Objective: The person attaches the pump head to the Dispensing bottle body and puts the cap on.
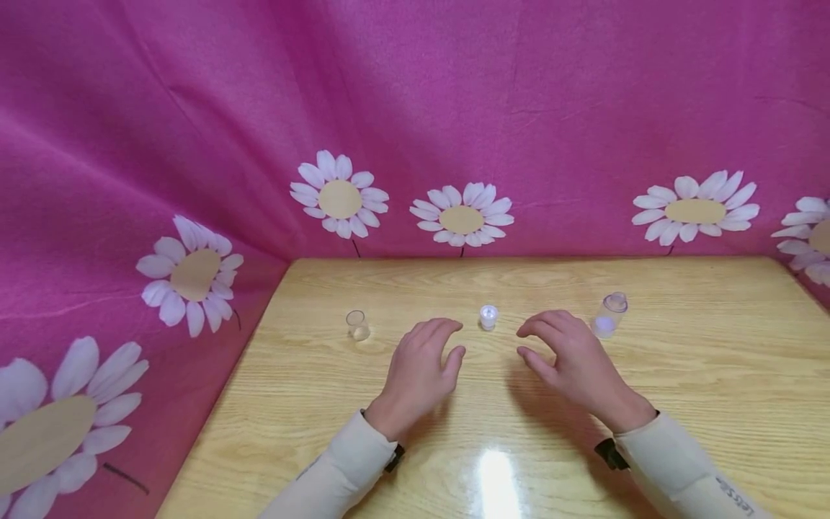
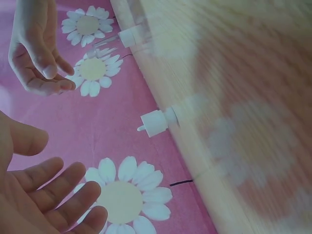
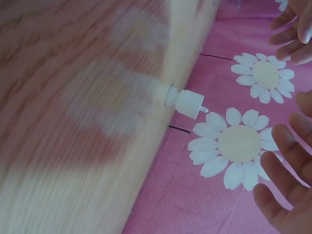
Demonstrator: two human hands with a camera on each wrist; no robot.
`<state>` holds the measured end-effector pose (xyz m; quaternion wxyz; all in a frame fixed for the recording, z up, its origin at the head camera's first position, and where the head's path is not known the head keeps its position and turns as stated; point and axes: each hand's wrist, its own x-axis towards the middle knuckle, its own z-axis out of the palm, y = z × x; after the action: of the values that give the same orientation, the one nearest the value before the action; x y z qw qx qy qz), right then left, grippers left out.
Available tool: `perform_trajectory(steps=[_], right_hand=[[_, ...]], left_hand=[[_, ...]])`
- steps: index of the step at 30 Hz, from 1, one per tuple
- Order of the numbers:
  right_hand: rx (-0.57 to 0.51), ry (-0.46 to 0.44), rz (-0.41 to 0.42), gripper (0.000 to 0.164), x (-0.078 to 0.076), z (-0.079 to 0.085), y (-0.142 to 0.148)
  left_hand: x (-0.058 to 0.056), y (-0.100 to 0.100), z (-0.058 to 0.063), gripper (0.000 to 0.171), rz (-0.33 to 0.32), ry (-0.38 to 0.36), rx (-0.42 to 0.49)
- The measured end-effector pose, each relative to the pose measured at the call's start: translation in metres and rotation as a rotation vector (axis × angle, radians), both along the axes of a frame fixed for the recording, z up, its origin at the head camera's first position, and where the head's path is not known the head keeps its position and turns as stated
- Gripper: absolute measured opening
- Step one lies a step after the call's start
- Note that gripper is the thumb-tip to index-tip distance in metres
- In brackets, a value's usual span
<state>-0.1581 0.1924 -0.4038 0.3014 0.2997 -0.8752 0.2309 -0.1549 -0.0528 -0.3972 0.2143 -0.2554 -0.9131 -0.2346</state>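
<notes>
A small white pump top [image 1: 488, 317] with a thin nozzle tip stands upright on the table between the two hands, touched by neither. To its left, my left hand [image 1: 424, 371] hovers over the wood, thumb and fingers apart and nothing in them. My right hand [image 1: 573, 364] mirrors it on the other side, also holding nothing. Beyond the left hand stands a small clear cap [image 1: 357, 326]. Past the right hand is a clear bottle [image 1: 611, 315] with a whitish bottom. The nozzle of the pump top [image 2: 155, 123] shows side-on in the left wrist view.
The wooden table [image 1: 311, 425] meets a magenta cloth [image 1: 551, 108] printed with white daisies at its back and left edges. A bright light reflection lies on the front of the table. Both sleeves carry dark wrist straps.
</notes>
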Motion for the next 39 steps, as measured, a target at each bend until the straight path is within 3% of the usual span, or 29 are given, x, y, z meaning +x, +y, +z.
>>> perform_trajectory(steps=[7,16,25,39], right_hand=[[0.031,-0.018,-0.001,0.021,0.001,-0.001,-0.001],[0.034,-0.088,-0.014,0.023,0.009,-0.004,-0.001],[0.039,-0.126,-0.026,0.023,0.009,-0.003,0.001],[0.056,-0.138,-0.051,0.024,0.006,0.003,0.019]], left_hand=[[0.000,-0.004,0.000,0.027,-0.021,0.003,0.022],[-0.001,-0.008,-0.005,0.031,-0.048,-0.149,0.097],[-0.002,-0.010,-0.003,0.030,-0.075,-0.151,0.078],[-0.006,-0.011,-0.001,0.033,-0.047,-0.190,0.073]])
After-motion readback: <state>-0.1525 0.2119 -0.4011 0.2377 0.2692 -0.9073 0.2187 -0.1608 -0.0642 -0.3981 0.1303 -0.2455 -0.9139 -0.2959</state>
